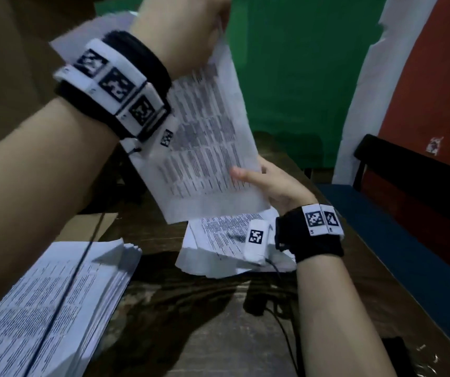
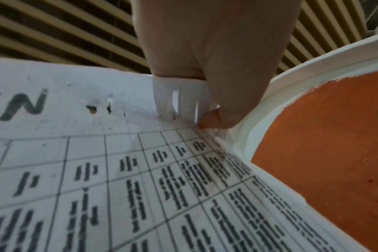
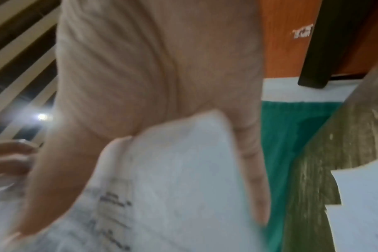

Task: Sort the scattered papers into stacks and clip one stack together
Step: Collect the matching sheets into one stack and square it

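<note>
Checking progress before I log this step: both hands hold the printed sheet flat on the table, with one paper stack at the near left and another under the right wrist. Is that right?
Not quite. The printed sheet is lifted in the air above the table, not flat on it, as the head view shows. The left hand pinches its top edge and the right hand holds its lower corner. The near-left stack and the stack under the right wrist lie as you said.

Held above the table (image 1: pixel 196 308) between left hand (image 1: pixel 188 28) and right hand (image 1: pixel 275 186): a sheet (image 1: pixel 207 159); large stack (image 1: pixel 55 303) at left, smaller pile (image 1: pixel 218 248) right, beneath the sheet.
</note>
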